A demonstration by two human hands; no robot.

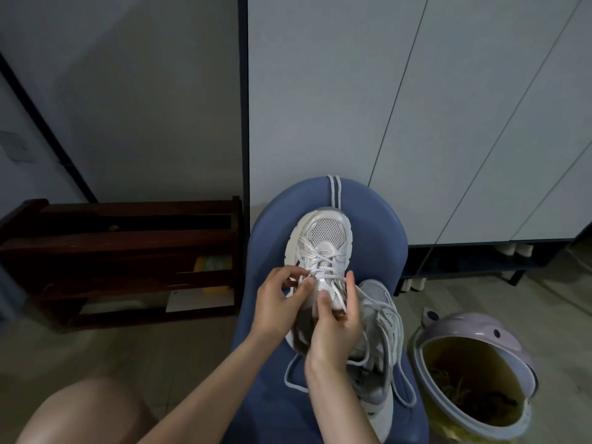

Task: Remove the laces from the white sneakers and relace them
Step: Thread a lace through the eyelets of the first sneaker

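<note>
From the head camera, the landmark is the blue padded stool (pixel 378 219), whose seat serves as a raised bench so both shoes sit within easy reach below the person's face. On the middle of the stool seat stands the white mesh sneaker with silver trim (pixel 322 248), toe pointing away, which turns its eyelet rows toward the hands. The left hand (pixel 278 302) comes in over the stool's left side, its thumb and fingertips pinched on a strand of the white cord lace (pixel 320 267) at the left eyelets, probably to draw it through a crossing. The right hand (pixel 336 325) curls round the tongue and upper of the same shoe, bracing it so the pull does not drag it across the seat. Two lace ends (pixel 333 193) trail over the stool's far edge. The second white sneaker (pixel 381 331) lies on the stool's right side, just beside the first, its lace loose and looping. A lilac bin with ears (pixel 461 328) stands on the floor right of the stool, and a dark wooden rack (pixel 121 251) to its left.
</note>
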